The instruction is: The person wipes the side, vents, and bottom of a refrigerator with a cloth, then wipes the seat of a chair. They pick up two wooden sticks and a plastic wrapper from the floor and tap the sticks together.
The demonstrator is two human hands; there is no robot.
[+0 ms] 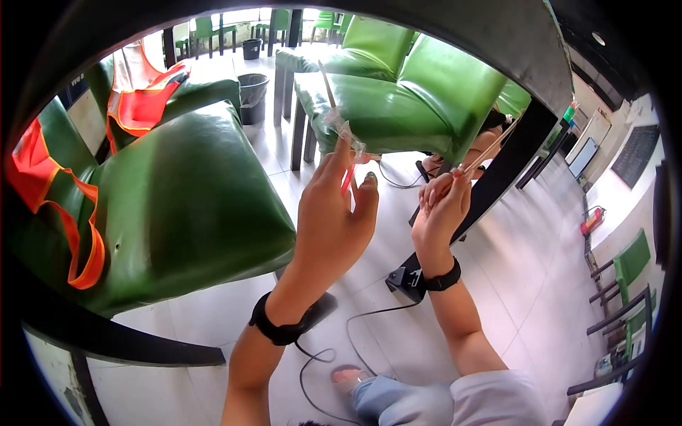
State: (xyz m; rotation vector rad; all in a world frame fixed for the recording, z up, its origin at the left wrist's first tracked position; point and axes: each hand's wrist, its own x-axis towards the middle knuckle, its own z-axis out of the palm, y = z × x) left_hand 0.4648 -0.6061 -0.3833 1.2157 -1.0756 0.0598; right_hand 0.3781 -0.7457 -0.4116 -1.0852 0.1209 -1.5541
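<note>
My left hand point(332, 206) is raised in the middle of the view, its fingers closed round a crumpled clear plastic wrapper point(346, 136) with a bit of red in it. A thin pointed stick point(327, 84) rises from the top of the wrapper. To the right, my right hand point(442, 206) is closed on thin wooden sticks point(491, 148) that slant up to the right. The two hands are apart. Both wrists wear black bands.
Green padded chairs point(192, 199) stand at the left and ahead, with orange vests point(142, 106) on the left ones. Black bins point(252, 99) are behind. Cables point(348, 319) lie on the tiled floor. A dark table edge point(490, 170) crosses at the right, near a seated person.
</note>
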